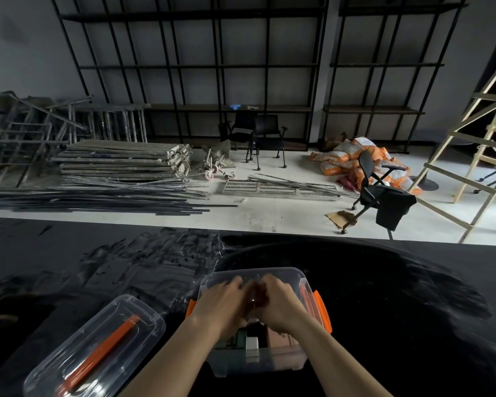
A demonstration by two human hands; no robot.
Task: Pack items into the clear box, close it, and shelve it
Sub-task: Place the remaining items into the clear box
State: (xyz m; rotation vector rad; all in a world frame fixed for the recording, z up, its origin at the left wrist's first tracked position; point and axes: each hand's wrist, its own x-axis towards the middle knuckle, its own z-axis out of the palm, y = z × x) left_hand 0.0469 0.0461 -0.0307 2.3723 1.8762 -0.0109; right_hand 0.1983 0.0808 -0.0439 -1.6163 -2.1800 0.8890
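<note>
The clear box (pixel 284 275) with orange side latches stands open on the black table (pixel 398 296) in front of me. Both hands are inside it, close together. My left hand (pixel 222 303) and my right hand (pixel 278 306) both grip a small dark reddish item (pixel 258 296) over the middle of the box. Below my wrists a few packed items show: something green, a white piece (pixel 252 343) and a brown one. The clear lid (pixel 98 348) with an orange handle lies upside down on the table to the left of the box.
Tall black shelving (pixel 241 67) lines the far wall beyond the table. On the floor lie stacked metal frames and rods (pixel 121 173), black chairs (pixel 381 193), orange sacks (pixel 352 156) and a wooden ladder (pixel 476 133) at the right.
</note>
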